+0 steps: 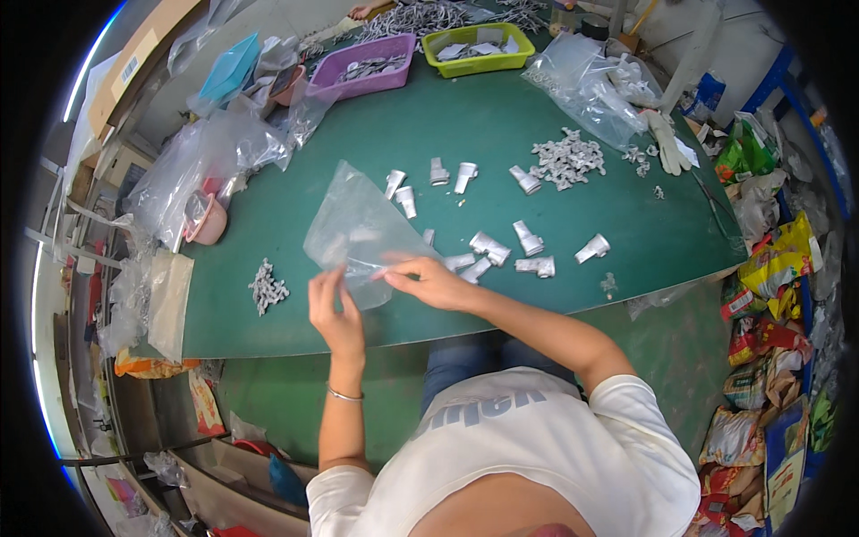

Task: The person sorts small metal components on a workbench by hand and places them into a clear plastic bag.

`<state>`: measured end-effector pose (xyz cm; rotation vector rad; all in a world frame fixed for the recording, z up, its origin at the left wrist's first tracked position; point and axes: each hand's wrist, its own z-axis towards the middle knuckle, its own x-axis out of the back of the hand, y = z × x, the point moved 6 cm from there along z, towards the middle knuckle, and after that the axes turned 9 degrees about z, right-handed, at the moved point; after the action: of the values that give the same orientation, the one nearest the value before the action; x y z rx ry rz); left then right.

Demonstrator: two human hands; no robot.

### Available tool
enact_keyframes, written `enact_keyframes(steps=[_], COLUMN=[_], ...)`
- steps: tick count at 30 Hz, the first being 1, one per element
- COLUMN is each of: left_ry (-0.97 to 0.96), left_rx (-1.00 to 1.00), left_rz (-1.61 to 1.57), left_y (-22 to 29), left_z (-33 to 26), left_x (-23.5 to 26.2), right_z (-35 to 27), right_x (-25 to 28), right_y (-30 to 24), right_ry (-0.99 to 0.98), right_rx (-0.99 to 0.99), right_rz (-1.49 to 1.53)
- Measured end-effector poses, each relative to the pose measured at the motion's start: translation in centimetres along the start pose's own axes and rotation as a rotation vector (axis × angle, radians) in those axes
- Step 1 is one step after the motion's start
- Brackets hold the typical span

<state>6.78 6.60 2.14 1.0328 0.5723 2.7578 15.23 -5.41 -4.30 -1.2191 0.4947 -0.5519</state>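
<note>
A clear plastic bag (pixel 365 215) is held up over the near part of the green table. My right hand (pixel 431 281) pinches its lower right side between thumb and fingers. At the bag's lower left edge, my left hand (pixel 337 315) has its fingertips closed on the film, slightly blurred. Several silver-grey metal fittings (pixel 489 248) lie to the right of the bag, a few partly hidden behind my right hand. More of these fittings, such as one short tube-shaped piece (pixel 466 177), are scattered farther back. A small heap of grey metal parts (pixel 267 287) sits left of my left hand.
A larger heap of small metal parts (pixel 569 159) lies at the right back. Purple (pixel 404 52) and yellow-green baskets (pixel 522 52) hold parts along the far edge. Plastic sheeting (pixel 210 148) and a pink bucket (pixel 208 224) crowd the left; a glove (pixel 667 143) lies at right.
</note>
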Motion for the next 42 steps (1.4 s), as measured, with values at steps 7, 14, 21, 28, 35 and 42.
enact_keyframes(steps=[7,14,21,28,35,42], left_ry=[0.132,0.484,0.288,-0.22,-0.3,-0.264], left_rx=[0.016,-0.124,-0.223,-0.133,-0.104,-0.106], left_rz=[-0.095,-0.215,-0.28,-0.281,-0.242,-0.354], left_y=[2.9,8.8,10.6,11.8,13.5,13.1], left_z=[8.4,16.9,18.1,13.4,12.7,13.1], left_x=[-4.1,-9.4,-19.1,-27.4,-27.6,-27.8], right_z=[-5.6,-7.1,-7.8,-8.6,-8.2,-8.4], right_x=[19.3,33.5,33.6,33.5,33.5,33.1], right_y=[-6.7,-0.3,0.5,-0.8,-1.7,-1.4], right_ry=[0.352,0.291,0.313,0.337,0.307,0.293], right_rx=[0.327,-0.24,-0.041,-0.022,0.023,0.094], right_rz=[-0.864,-1.15,-1.212,-1.175,-1.252,-1.188])
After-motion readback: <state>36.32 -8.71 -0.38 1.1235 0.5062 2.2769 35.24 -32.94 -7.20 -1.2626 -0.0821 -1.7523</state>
